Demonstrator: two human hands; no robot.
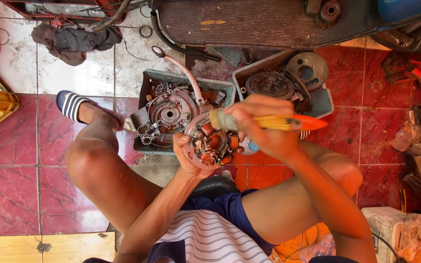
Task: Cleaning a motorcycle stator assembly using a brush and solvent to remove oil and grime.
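While hands (249, 131) work, red tile floor (15, 190)

Stator plate (210, 142) — copper-orange coils on grey metal, rust-brown patches. Paintbrush (269, 122): yellow handle, orange-red tip, dirty grey-tan bristles. Grey-blue trays (144, 87) holding dark grey, greasy engine parts. Floor tiles (20, 190) marbled red with pale veins — white ones further out. Slipper (71, 103) striped navy and white. Shirt (210, 241) white with thin dark stripes, shorts (230, 207) navy. Hose (188, 75) pale pink. Rag (74, 41) dark grey.
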